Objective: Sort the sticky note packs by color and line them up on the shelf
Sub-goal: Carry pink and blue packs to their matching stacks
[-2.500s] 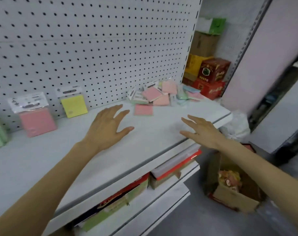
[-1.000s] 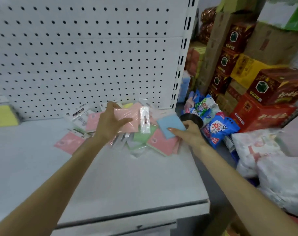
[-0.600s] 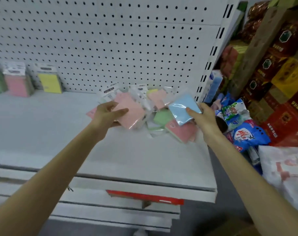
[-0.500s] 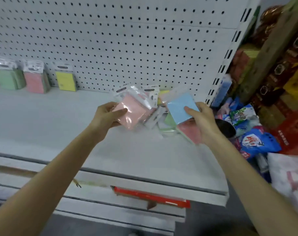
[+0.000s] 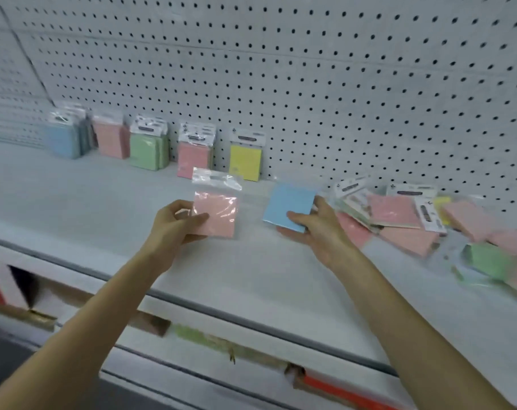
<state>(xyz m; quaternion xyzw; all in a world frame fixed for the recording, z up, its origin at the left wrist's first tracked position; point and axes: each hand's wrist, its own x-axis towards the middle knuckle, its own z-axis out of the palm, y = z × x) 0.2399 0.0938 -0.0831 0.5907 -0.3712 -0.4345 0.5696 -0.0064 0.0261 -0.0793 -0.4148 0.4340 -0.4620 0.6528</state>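
White pegboard shelf (image 5: 251,279), left hand (image 5: 174,229) pinching bagged pink pack (image 5: 215,214), right hand (image 5: 316,229) gripping blue pack (image 5: 289,207), unsorted pile (image 5: 428,223) blurring, running off right edge.

White shelf (image 5: 251,279) with sticky note packs (image 5: 399,220)

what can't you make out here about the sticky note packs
- Head view: label print on the lined-up packs is too small and blurred to read.
- Head view: the loose pile runs off the right edge; count unknown.
- Head view: the right hand covers the near corner and underside of the blue pack.
- Head view: goods below the shelf are blurred, mostly hidden by it.
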